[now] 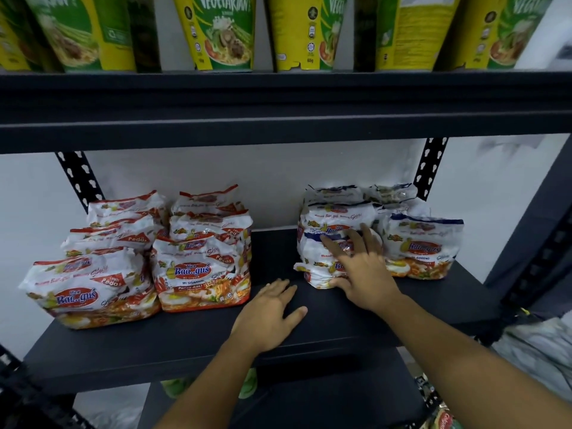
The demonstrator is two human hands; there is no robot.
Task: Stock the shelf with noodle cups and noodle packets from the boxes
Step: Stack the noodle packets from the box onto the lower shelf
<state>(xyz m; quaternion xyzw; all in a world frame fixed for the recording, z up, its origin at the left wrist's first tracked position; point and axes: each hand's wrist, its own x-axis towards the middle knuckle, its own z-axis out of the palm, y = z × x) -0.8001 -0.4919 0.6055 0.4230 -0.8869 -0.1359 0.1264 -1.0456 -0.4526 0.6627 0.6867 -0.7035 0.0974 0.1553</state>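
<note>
**Seating the front blue-edged packet in its row**

Position: The right hand (359, 264) lies against the face of the front blue-edged packet (315, 267), on the right half of the middle shelf (185, 345). The packet is directly ahead of the palm and stands on its lower edge. It leans back on the packets behind it, with its long side running left to right along the shelf.

Grip: The right grip is spread wide. The fingers are nearly straight on the wrapper and the thumb is at the bottom edge; nothing is enclosed. The left hand (269, 314) rests flat and empty on the bare board, in the gap between the two packet groups. The right hand is the nearer one, so any push backward likely falls to it.

Labels: The red-edged packets (198, 274) at left read "Mee Baa..gus", "Mi Goreng" and "Lebih Pedas". The neighbouring blue packet (424, 249) shows the same brand. The noodle cups (223, 35) on the shelf above read "VEGETARIAN". No boxes are in view.
</note>
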